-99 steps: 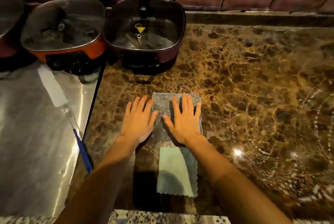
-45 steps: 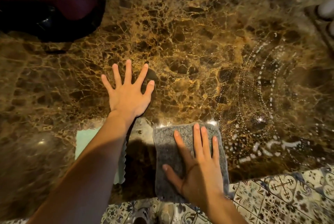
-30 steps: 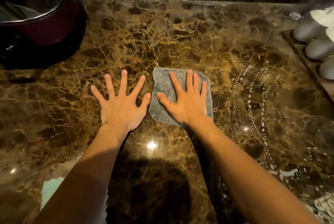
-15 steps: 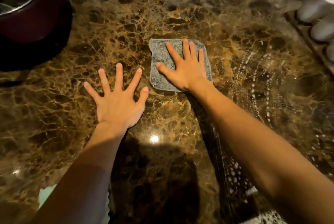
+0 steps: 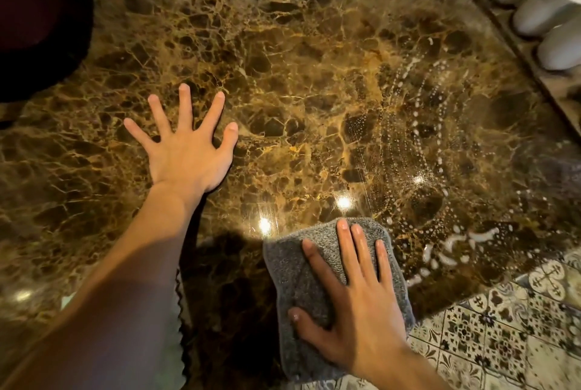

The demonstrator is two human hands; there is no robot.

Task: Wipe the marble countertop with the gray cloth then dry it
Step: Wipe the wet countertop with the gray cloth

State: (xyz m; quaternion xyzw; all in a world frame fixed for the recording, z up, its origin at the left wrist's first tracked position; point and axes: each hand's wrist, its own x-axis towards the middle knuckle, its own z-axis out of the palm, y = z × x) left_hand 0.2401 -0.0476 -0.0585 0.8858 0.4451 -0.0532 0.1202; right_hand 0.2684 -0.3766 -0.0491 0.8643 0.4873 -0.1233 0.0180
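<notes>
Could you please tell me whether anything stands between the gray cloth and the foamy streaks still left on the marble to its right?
Nothing visible does. The gray cloth, flat under the right hand, lies right beside the soapy streaks, with only bare countertop between.

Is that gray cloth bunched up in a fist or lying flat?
Lying flat: the gray cloth is spread on the countertop under the right hand, fingers extended.
</notes>
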